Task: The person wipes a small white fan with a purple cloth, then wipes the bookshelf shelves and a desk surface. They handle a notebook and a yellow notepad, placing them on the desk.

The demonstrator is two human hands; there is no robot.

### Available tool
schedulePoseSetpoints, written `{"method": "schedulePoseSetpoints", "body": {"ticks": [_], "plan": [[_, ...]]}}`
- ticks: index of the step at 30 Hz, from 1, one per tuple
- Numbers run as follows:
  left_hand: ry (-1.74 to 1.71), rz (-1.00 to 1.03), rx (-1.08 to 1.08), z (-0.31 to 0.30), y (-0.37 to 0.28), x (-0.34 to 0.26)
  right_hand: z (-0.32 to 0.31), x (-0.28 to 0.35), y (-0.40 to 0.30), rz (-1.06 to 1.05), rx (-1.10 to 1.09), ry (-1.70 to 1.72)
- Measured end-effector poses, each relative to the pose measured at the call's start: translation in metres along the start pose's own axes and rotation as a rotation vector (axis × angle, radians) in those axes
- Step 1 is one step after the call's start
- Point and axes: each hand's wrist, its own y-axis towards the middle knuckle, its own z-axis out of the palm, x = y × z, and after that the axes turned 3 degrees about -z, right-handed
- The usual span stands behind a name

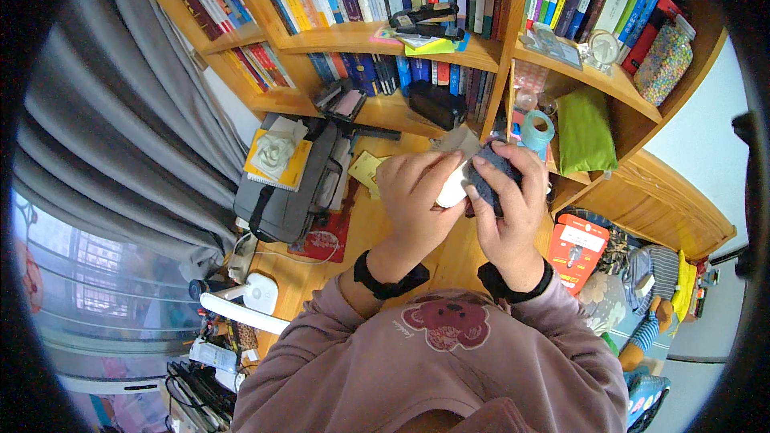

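Observation:
Both of my hands are raised over the wooden desk (442, 255). My left hand (415, 189) grips a smooth white object (452, 189) with a rounded end; its exact kind is unclear. A grey-beige piece (460, 139), perhaps cloth, sticks up beyond the left fingertips. In my right hand (514, 192) is a dark blue-grey fabric-like item (490, 171), soft-looking, with the fingers spread over it. The white object and the dark item meet between the hands. Fingers cover parts of both.
Bookshelves (391, 39) full of books rise behind the desk. To the left lie a grey laptop bag (277, 204) with a yellow notebook (298, 165) on it, and a white desk lamp (243, 313). A tape roll (537, 127) and a green pouch (585, 132) sit right.

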Motion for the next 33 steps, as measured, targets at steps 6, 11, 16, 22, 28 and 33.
{"method": "schedulePoseSetpoints", "body": {"ticks": [6,11,16,22,28,33], "plan": [[-0.116,0.022,0.005,-0.001,0.001,0.004,0.006,-0.01,-0.008,0.077,0.011,0.143],[-0.258,-0.153,0.064,0.004,-0.004,-0.004,0.006,0.001,-0.016,0.044,0.057,0.004],[-0.204,-0.146,0.05,0.006,-0.004,0.003,0.004,0.016,-0.02,-0.146,0.157,-0.009],[-0.201,-0.086,0.02,0.005,-0.004,0.004,0.001,-0.013,0.002,-0.115,0.042,-0.034],[-0.208,-0.126,0.035,0.007,-0.004,0.006,0.002,0.011,-0.011,-0.147,0.142,0.019],[-0.226,-0.15,0.034,0.006,-0.006,0.003,0.002,-0.012,0.002,-0.2,0.023,-0.026]]}}
